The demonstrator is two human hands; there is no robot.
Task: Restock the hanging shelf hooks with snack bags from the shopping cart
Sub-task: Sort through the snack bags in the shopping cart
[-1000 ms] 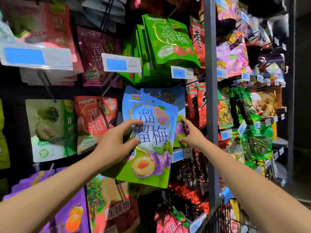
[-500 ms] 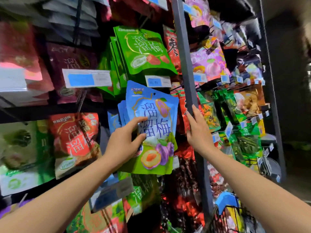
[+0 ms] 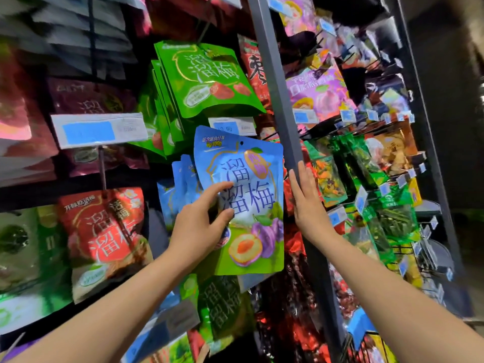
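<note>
A blue-and-green plum snack bag (image 3: 251, 184) is held up against the hanging shelf, its top hole just below a price tag (image 3: 231, 126). My left hand (image 3: 201, 226) grips the bag's left side, thumb on the front. Several matching blue bags (image 3: 183, 179) hang behind it on the hook. My right hand (image 3: 305, 203) lies flat with fingers straight, beside the bag's right edge and against the grey upright post (image 3: 277, 100). The shopping cart's wire rim (image 3: 366, 347) shows at the bottom right.
Green plum bags (image 3: 207, 79) hang right above. A red bag (image 3: 104, 237) hangs to the left under a large price tag (image 3: 99, 129). The bay right of the post holds pink (image 3: 317, 93) and green snack bags (image 3: 366, 163) on hooks with small tags.
The view has swung left and closer to the shelf. My left hand has lifted the blue bag up toward the hook. My right hand has slid up along the post.
</note>
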